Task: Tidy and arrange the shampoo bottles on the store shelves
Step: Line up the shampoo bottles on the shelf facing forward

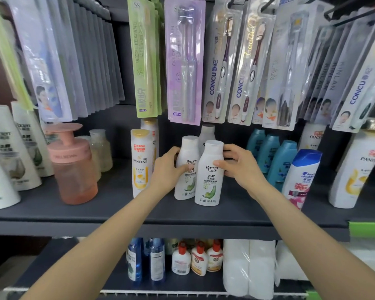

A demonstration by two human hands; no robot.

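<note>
Two small white Racien shampoo bottles stand upright side by side on the dark shelf (95,213). My left hand (168,169) grips the rear-left Racien bottle (187,182) from its left side. My right hand (238,164) grips the front Racien bottle (210,182) from its right, thumb across the label. A third white bottle (207,135) stands behind them. A white and yellow Pantene bottle (140,161) stands to the left, with another behind it. Teal bottles (277,161) and a Head & Shoulders bottle (301,176) stand to the right.
Larger Racien bottles (7,148) and a pink pump dispenser (73,165) stand at the left. A big Pantene bottle (357,169) is at the far right. Toothbrush packs (184,61) hang low over the shelf. The lower shelf holds blue spray bottles (145,258) and small red-capped bottles (198,258).
</note>
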